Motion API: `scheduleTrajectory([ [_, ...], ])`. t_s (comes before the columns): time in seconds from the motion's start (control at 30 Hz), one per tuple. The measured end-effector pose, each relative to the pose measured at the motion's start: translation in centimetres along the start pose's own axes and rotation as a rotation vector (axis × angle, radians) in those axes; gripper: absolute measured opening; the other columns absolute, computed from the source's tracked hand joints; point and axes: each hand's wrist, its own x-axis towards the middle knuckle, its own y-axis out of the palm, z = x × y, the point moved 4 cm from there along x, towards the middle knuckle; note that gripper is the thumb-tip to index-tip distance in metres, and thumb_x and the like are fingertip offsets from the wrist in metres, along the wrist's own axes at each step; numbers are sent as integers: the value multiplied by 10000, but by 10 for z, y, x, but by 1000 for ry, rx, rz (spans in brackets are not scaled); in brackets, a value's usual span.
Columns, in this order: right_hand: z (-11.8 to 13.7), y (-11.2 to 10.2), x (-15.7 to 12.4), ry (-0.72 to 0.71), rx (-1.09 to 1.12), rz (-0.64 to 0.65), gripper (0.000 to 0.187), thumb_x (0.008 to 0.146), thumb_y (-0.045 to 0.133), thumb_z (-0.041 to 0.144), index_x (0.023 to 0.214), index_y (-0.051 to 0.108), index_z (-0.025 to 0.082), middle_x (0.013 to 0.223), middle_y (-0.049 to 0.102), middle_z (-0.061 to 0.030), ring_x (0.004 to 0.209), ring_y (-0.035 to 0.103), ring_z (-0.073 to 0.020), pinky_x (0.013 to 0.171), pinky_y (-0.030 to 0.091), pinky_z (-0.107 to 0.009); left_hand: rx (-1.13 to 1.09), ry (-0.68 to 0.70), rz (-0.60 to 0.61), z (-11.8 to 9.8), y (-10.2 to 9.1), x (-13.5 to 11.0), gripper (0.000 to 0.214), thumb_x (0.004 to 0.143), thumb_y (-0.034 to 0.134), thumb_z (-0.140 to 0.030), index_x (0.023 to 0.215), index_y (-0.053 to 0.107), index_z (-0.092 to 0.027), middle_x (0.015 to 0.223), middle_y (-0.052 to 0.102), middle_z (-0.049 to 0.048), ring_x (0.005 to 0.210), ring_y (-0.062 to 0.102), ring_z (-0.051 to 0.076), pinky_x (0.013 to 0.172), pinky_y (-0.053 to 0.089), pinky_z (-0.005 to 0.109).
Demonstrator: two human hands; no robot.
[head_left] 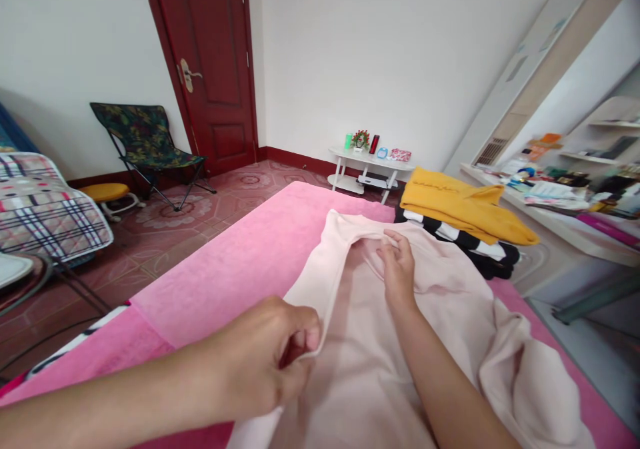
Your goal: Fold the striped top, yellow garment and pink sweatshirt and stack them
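A pale pink garment [440,316] lies spread on a bright pink bed cover [235,262]. My left hand [270,359] is closed in a pinch on the garment's left edge, near me. My right hand [399,269] lies further away on the upper part of the garment, its fingers curled on the fabric near the neckline. A loose fold of the same garment bunches up at the right, by my right forearm.
Folded clothes are stacked at the bed's far right: a yellow garment [463,206] on a black-and-white striped one [465,242]. Beyond stand a small white table [370,166] with small items, a red door [210,62], a folding chair [145,146], and cluttered shelves [560,199] at the right.
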Motion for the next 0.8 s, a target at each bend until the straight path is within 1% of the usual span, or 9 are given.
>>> scheduleTrajectory([
  [0.2, -22, -30, 6, -13, -101, -199, 380, 807, 483, 499, 901, 635, 164, 900, 642, -51, 780, 569, -169, 662, 459, -263, -45, 21, 137, 12, 64, 39, 84, 621, 533, -129, 673, 507, -190, 555, 481, -65, 470, 415, 65, 415, 282, 174],
  [0.33, -43, -43, 10, 29, -314, -177, 283, 741, 553, 419, 827, 659, 172, 674, 608, -10, 619, 512, -157, 596, 409, -259, -206, -83, 276, 36, 92, 60, 88, 592, 600, -150, 653, 541, -174, 551, 506, -51, 462, 444, 73, 391, 299, 166],
  [0.47, -56, -49, 10, 53, -440, -166, 241, 707, 555, 346, 839, 676, 184, 556, 534, 24, 535, 456, -151, 549, 368, -258, -432, -228, 525, 44, 99, 69, 102, 648, 620, -236, 681, 560, -160, 551, 548, -27, 426, 501, 95, 409, 398, 194],
  [0.53, -55, -50, 10, 34, -438, -191, 244, 709, 541, 328, 852, 675, 182, 559, 539, 22, 535, 460, -153, 549, 366, -259, -516, -218, 673, 36, 92, 77, 142, 700, 609, -286, 706, 574, -149, 590, 587, -4, 473, 559, 114, 476, 466, 228],
  [0.57, -53, -50, 9, 20, -424, -207, 248, 714, 534, 323, 859, 674, 180, 564, 546, 20, 537, 465, -155, 553, 369, -260, -524, -176, 682, 31, 85, 85, 161, 734, 590, -306, 734, 588, -145, 625, 609, 10, 520, 590, 125, 519, 487, 245],
  [0.6, -50, -50, 8, 4, -405, -226, 253, 720, 525, 321, 867, 671, 176, 569, 553, 18, 539, 471, -156, 556, 374, -262, -494, -110, 608, 26, 75, 98, 178, 768, 563, -317, 769, 603, -143, 669, 629, 25, 578, 616, 137, 565, 502, 260],
  [0.63, -47, -50, 7, -12, -383, -245, 258, 728, 517, 321, 876, 668, 172, 572, 558, 17, 540, 477, -157, 560, 379, -264, -425, -31, 445, 24, 62, 113, 188, 797, 533, -312, 814, 616, -144, 725, 648, 41, 646, 633, 150, 619, 512, 276],
  [0.73, -38, -49, 3, -36, -356, -270, 261, 745, 510, 329, 889, 660, 170, 546, 555, 23, 520, 489, -161, 559, 393, -270, -59, 165, -256, 24, 20, 157, 279, 835, 454, -230, 1062, 599, -157, 1042, 646, 108, 993, 605, 203, 894, 470, 345],
  [0.8, -30, -46, -1, -22, -372, -247, 257, 753, 525, 341, 901, 654, 175, 503, 535, 34, 489, 495, -164, 543, 399, -271, 205, 163, -525, 35, 12, 177, 468, 823, 457, -203, 1285, 469, -133, 1297, 514, 152, 1225, 462, 228, 1050, 352, 351],
])
